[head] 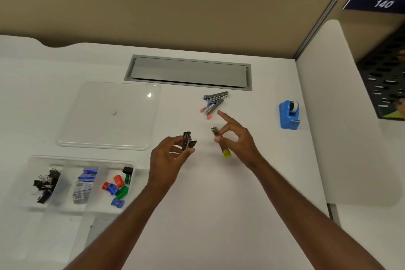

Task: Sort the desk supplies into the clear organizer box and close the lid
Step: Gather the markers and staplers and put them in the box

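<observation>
Clear organizer box [30, 161] at near left of white desk [252, 182], lid off, three compartments visible; left compartment: black binder clips [47, 184] in a heap; middle compartment: staple boxes [84, 184], blue and grey, stacked; right compartment: small sharpeners [116, 188] in red, blue and green, plus one black-and-green piece at the far corner. Clear lid [109, 116] flat on desk just beyond the box, apart from it, a small red mark near its centre.

Left hand [168, 158] raised over mid-desk, fingers curled, thumb and fingertips pinching black stapler [188, 141] held roughly upright; right hand [236, 140] beside it, thumb and middle finger pinching yellow-green stapler [221, 144] – coloured end down toward the wrist, metal end up – index finger stretched out straight, pointing away; the two hands near each other, not touching.

Beyond the right hand, on the desk: blue stapler [215, 96] and pink stapler [212, 108], lying side by side, touching or nearly so – cannot tell which; index fingertip just short of the pink one.

Further right, well apart: blue tape dispenser [288, 116] with white roll, upright on desk. Grey cable hatch [188, 72] set into desk at the back, closed. Tan partition wall [153, 13] behind; dark plate marked 140 [381, 3] at upper right; black perforated holder [383, 85] at right edge, partly cut off.
</observation>
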`<state>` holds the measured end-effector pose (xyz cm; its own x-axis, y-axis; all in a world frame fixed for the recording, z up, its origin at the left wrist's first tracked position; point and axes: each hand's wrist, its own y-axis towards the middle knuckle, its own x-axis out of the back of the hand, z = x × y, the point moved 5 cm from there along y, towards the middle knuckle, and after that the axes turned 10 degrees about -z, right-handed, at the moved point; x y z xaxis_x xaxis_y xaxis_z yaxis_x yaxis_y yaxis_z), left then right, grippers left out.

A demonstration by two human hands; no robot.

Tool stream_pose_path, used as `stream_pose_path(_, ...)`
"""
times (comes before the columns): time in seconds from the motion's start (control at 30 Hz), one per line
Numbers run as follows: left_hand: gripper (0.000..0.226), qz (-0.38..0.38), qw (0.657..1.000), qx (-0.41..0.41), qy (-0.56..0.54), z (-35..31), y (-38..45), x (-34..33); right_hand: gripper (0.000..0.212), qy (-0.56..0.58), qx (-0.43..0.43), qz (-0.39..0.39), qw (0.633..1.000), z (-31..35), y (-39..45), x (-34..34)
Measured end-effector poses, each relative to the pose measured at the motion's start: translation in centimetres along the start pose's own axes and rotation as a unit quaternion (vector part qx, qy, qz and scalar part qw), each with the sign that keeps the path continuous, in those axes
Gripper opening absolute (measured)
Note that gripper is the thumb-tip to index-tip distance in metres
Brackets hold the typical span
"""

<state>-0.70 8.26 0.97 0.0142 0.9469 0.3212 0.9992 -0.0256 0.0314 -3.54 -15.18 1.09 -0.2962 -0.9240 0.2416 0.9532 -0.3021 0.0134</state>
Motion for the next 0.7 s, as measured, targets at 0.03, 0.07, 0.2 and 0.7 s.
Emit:
stream_pose_path(0.03, 0.034, 0.002, 1.000, 0.008, -0.005, 0.0, 0.3, -0.3, 0.011, 0.032, -0.013, -0.008, 0.999, 0.1, -0.5, 0.8)
stream_pose_path(0.07, 0.033, 0.004, 1.000, 0.018, -0.011, -0.1, 0.6, -0.6, 0.012, 0.072, -0.026, -0.018, 0.997, 0.3, -1.0, 1.6)
stream_pose_path(0.2, 0.028, 0.027, 0.999, 0.036, -0.022, -0.8, 2.5, -2.3, 0.006, 0.208, -0.098, -0.080, 0.970, 0.5, -3.0, 4.7)
stream_pose_path(0.7, 0.040, 0.132, 0.902, -0.169, 0.376, -5.2, 12.0, -14.1, 0.027, 0.265, -0.315, -0.192, 0.891, -2.8, -7.7, 8.6)
